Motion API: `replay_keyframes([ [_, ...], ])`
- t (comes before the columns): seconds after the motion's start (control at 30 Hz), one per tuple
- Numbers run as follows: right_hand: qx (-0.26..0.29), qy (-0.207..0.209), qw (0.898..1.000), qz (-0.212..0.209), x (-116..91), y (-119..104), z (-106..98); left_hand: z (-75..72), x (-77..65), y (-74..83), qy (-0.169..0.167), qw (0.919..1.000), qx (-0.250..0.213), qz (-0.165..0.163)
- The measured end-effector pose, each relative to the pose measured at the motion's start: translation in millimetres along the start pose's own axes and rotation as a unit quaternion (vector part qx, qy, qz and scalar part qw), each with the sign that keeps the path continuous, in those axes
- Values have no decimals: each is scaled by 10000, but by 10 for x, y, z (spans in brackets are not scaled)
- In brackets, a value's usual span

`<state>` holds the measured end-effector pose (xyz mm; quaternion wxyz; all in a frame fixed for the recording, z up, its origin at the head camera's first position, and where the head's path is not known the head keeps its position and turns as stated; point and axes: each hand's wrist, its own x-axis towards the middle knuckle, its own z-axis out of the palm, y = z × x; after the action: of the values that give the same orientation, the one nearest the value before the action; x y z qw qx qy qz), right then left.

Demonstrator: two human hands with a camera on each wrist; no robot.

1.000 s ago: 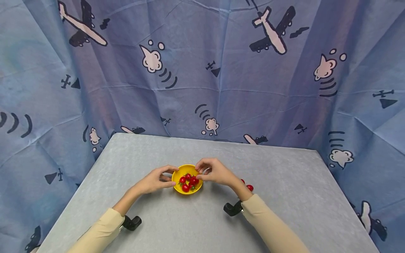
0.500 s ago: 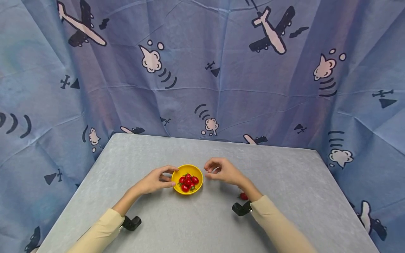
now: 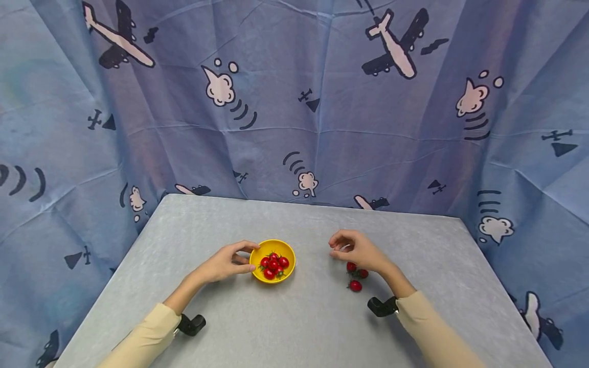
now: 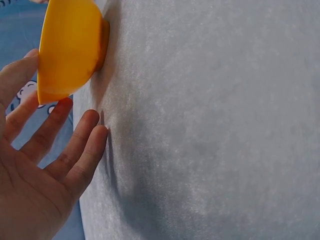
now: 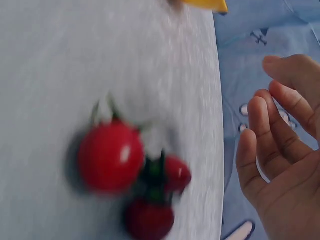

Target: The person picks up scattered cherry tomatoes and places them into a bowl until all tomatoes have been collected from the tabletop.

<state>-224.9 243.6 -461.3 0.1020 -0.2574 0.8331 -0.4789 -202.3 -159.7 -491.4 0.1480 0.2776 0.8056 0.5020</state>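
At the near edge, sleeves: two pale yellow sleeves [image 3: 138,337] reach inward from the bottom left and bottom right, over the table.
Wrists: a black wrist camera [image 3: 192,325] sits at the left cuff, and a second black one [image 3: 383,307] at the right cuff.
Loose tomatoes: three small red tomatoes [image 3: 355,286] with green stems lie close together on the table, near and partly under the right wrist.
Right hand: the right hand [image 3: 361,249] hovers above and just beyond those tomatoes, its fingers loosely bent, thumb apart from the fingertips, well away from the bowl.
Left hand: the left hand [image 3: 228,263] touches the left side of the bowl, thumb at the nearer rim and a finger at the farther rim; its fingers are spread apart.
Bowl: the yellow bowl [image 3: 286,248] stands upright on the table between the hands, with a cluster of red tomatoes [image 3: 273,265] inside.
Table: the pale grey table [image 3: 294,327] stretches back behind the bowl.
Backdrop: a blue curtain [image 3: 276,30] printed with planes and clouds hangs beyond the far edge.
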Motion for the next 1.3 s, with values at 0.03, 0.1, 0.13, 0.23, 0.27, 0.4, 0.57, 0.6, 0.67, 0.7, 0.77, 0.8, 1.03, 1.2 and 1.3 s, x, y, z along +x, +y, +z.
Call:
replay_keyframes([
  [0.03, -33, 33, 10000, 29, -38, 19, -36, 1, 1, -3, -1, 10000, 5, 4],
  [0.1, -113, 104, 9999, 60, -109, 66, -103, 2, 3, -6, -2, 10000, 9, 15],
  [0.13, -148, 141, 9998, 59, -146, 87, -134, 3, 4, -6, -4, 10000, 0, 16],
  [0.23, -163, 234, 9996, 55, -249, 158, -216, 6, 7, -2, -2, 10000, -15, 20],
  [0.27, -136, 261, 9996, 43, -282, 180, -239, 7, 7, 0, -3, 10000, -18, 23],
  [0.4, -109, 359, 9993, 7, -410, 249, -316, 8, 9, 6, -11, 10000, -15, 37],
  [0.57, -134, 455, 9989, 4, -556, 335, -372, 9, 10, 3, -25, 10000, -38, 36],
  [0.6, -120, 452, 9989, -13, -583, 355, -380, 9, 11, 2, -24, 10000, -39, 33],
  [0.67, -137, 440, 9989, -61, -636, 398, -390, 8, 10, 2, -16, 10000, -34, 22],
  [0.7, -141, 417, 9990, -87, -660, 416, -393, 9, 9, 3, -13, 10000, -37, 15],
  [0.77, -182, 354, 9991, -126, -706, 452, -396, 8, 7, 6, -9, 10000, -33, 1],
  [0.8, -173, 316, 9993, -123, -727, 468, -396, 9, 6, 7, -7, 10000, -36, -4],
  [1.03, -284, 80, 9995, 126, -825, 532, -361, 8, 0, 15, -5, 10000, -42, 2],
  [1.2, -452, 88, 9989, 126, -834, 552, -318, 5, -1, 1, -4, 10000, -29, -1],
  [1.3, -484, 110, 9987, 80, -830, 567, -304, 7, 4, -5, -16, 10000, -57, 11],
])
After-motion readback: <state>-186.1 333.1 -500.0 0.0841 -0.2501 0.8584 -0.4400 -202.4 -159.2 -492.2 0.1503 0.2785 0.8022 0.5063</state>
